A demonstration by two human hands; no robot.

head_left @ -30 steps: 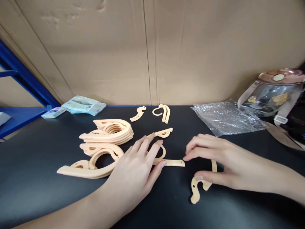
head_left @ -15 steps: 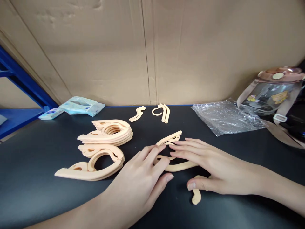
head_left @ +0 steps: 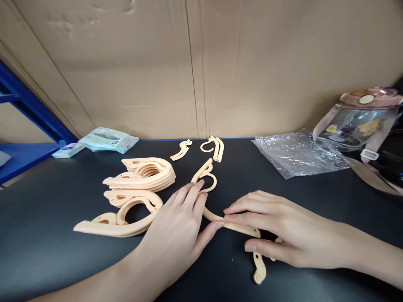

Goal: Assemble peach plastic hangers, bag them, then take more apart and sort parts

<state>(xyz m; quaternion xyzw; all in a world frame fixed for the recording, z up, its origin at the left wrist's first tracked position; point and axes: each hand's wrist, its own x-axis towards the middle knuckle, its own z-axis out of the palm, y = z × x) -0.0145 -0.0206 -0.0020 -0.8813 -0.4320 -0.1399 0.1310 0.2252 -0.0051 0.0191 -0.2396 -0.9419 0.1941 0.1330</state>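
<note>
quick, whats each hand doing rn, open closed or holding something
Left hand: over the beige hanger; whether it grips cannot be told.
Right hand: open, fingers at the hanger's near arm, thumb spread apart.

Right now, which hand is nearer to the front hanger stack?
Left. The left hand is just right of the front hanger stack; the right hand is farther right, beyond the left one.
</note>
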